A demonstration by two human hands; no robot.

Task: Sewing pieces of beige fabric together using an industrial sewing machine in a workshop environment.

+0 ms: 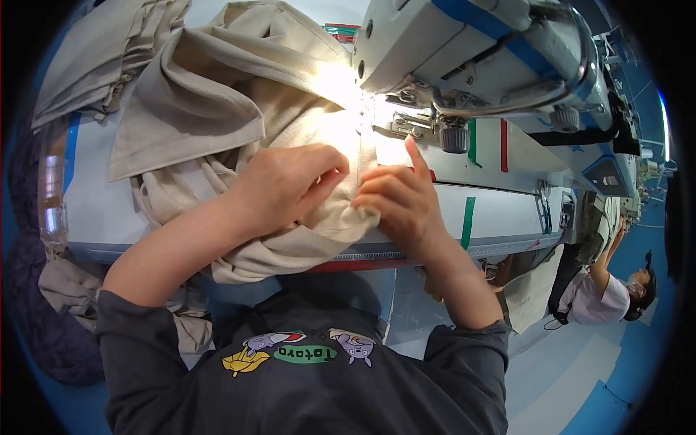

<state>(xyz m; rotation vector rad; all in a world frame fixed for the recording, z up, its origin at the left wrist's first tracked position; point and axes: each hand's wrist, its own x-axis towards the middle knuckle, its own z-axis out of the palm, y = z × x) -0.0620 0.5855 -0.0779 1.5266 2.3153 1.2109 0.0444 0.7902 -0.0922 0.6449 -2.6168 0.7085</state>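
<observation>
A bunched beige cloth garment (pixel 210 109) lies over the left part of the sewing table, and one edge runs up beside the lit needle area of a white and blue sewing machine (pixel 464 58). My left hand (pixel 290 181) rests on the cloth with its fingers curled in; its fingertips are partly hidden. Just right of it, my right hand (pixel 402 203) holds a fold of the cloth in bent fingers. Its index finger points up toward the metal presser foot parts (pixel 409 123). Glare washes out the needle and the cloth under it.
A stack of folded beige pieces (pixel 101 61) sits at the far left. Red and green tape strips (pixel 469 221) mark the white tabletop (pixel 500 206), with scissors (pixel 544 206) to the right. More beige cloth (pixel 69 286) hangs below left. Another person (pixel 598 293) works at far right.
</observation>
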